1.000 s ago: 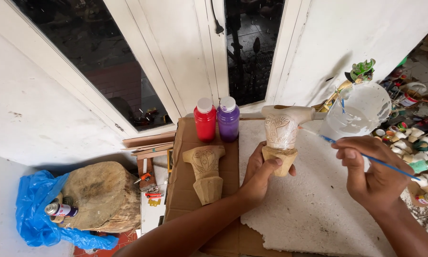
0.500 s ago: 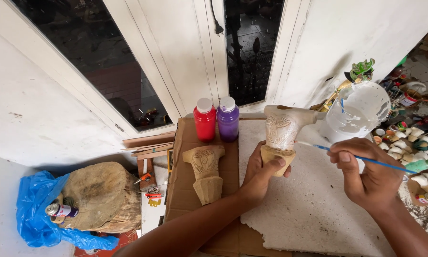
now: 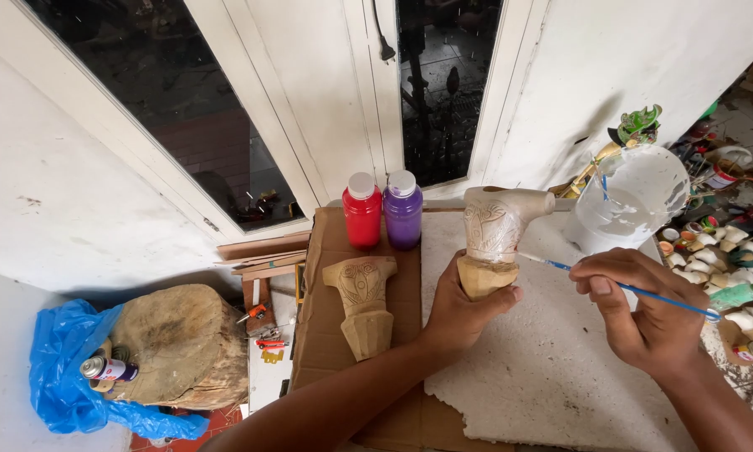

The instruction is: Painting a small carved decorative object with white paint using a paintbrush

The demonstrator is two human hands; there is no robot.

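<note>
My left hand [image 3: 464, 308] grips the lower end of a carved wooden piece [image 3: 495, 226], whose upper part is coated whitish. My right hand [image 3: 644, 314] pinches a thin blue-handled paintbrush [image 3: 636, 291]; its tip touches the right side of the carving. The carving stands over a white foam sheet [image 3: 552, 368] that lies on brown cardboard [image 3: 326, 335]. A second, unpainted carved piece [image 3: 362, 303] lies on the cardboard to the left. Behind it stand a red paint bottle [image 3: 361, 211] and a purple paint bottle [image 3: 402, 209].
A clear plastic cup of white paint [image 3: 632, 199] sits at the right rear. Several small paint pots [image 3: 728, 259] crowd the right edge. At lower left a wood stump [image 3: 176, 343] rests on a blue plastic bag [image 3: 58, 377] with a spray can [image 3: 107, 368]. White door frames with dark glass stand behind.
My right hand has brought the brush leftward, from near the paint cup until its tip meets the carving. My left hand keeps holding the carving, tilted slightly.
</note>
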